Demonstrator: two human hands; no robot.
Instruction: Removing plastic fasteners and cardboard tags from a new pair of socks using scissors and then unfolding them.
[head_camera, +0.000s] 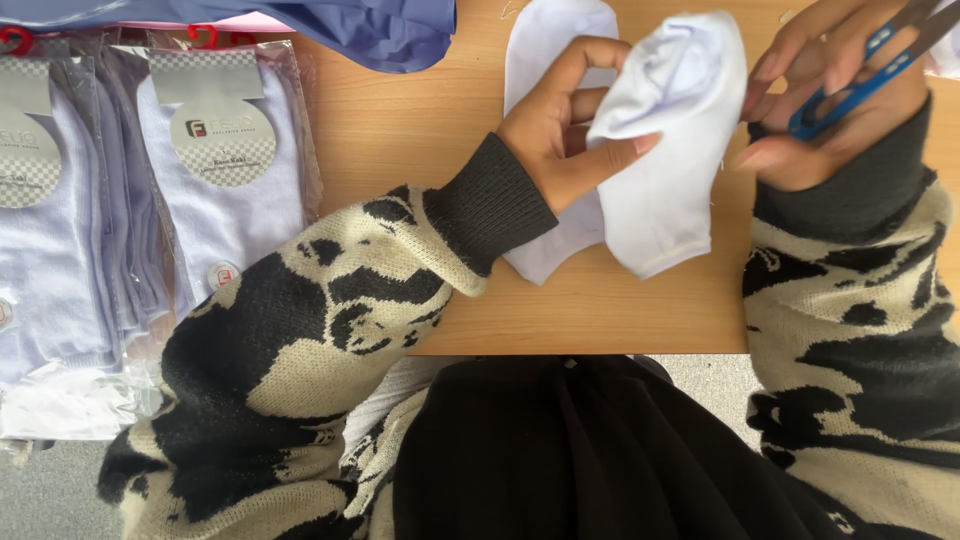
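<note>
The white sock in the left hand is soft, matt knit cloth. The scissors in the right hand have glossy blue plastic handles. The table is smooth, pale wood with a faint sheen. At far left, the packaged socks lie in shiny clear plastic with matt paper labels. The sleeves are coarse knit.

We see soft, even daylight with only faint shadows on the wooden table. The plastic sock packets show mild glare, and focus stays sharp throughout.
</note>
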